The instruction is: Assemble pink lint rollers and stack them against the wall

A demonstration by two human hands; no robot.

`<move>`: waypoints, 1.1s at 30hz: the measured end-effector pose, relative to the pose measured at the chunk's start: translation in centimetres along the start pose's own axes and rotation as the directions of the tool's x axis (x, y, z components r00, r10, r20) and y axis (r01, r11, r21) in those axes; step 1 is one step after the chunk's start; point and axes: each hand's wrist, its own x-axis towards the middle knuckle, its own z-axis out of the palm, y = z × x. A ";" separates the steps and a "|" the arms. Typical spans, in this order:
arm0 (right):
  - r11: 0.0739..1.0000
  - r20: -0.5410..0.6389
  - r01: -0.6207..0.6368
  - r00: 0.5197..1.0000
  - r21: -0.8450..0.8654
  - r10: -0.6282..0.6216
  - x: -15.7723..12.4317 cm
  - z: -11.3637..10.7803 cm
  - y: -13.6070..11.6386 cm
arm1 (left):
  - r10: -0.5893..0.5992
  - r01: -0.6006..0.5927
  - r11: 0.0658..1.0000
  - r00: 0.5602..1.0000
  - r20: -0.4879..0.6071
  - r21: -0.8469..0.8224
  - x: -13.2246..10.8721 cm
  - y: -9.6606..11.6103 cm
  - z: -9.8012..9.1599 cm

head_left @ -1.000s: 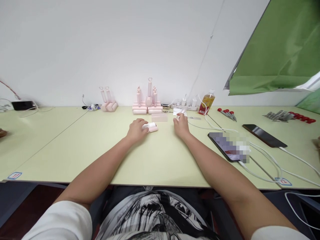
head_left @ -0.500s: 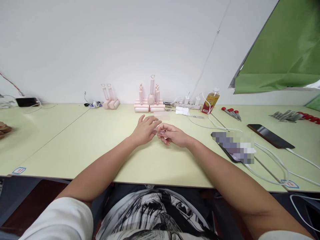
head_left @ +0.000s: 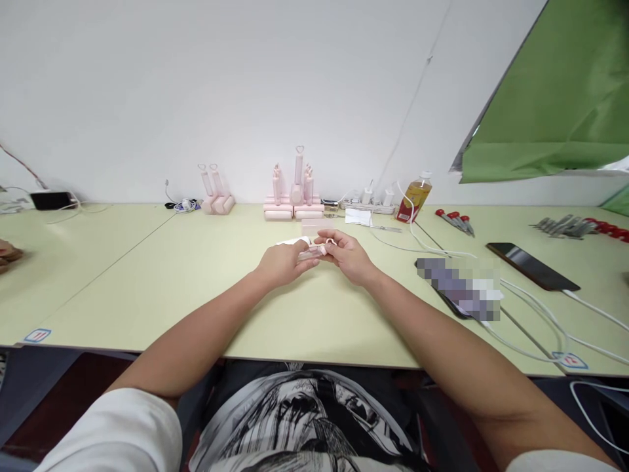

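Note:
Both of my hands meet over the table around a small pink lint roller (head_left: 313,252) with a clear handle and a white roller part showing behind the fingers. My left hand (head_left: 282,263) is wrapped round its body, thumb along the near side. At the other end, my right hand (head_left: 350,257) pinches the pink loop with thumb and fingers. Just beyond them lies a pale pink translucent piece (head_left: 317,227). Similar pink rollers (head_left: 295,208) are stacked by the wall, some standing with heart-shaped loops on top.
Two more pink rollers (head_left: 217,203) stand to the left. On the right are a drink bottle (head_left: 414,198), a power strip (head_left: 373,208), white paper (head_left: 358,217), tweezers (head_left: 386,229), phones (head_left: 532,267) with cables, and red-tipped tools (head_left: 455,223). Another person's hand (head_left: 8,255) shows at far left.
The roller in my hands has turned so its white part and loop now show. My left fingers have closed round it, and my right hand has shifted to the loop end.

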 end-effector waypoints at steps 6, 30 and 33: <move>0.995 -0.075 0.097 0.993 0.039 -0.094 -0.1 0.3 0.2 | -0.027 0.027 0.999 1.000 0.011 -0.022 0.0 -0.1 -0.1; 0.804 0.352 -0.069 0.874 -0.590 0.334 -0.4 -2.3 -1.1 | 0.272 -0.269 0.962 0.955 0.115 -0.036 0.2 -1.4 -0.7; 0.790 0.396 -0.004 0.864 -0.613 0.311 -0.4 -2.4 -1.1 | 0.283 -0.281 0.959 0.946 0.158 -0.040 0.0 -1.3 -0.7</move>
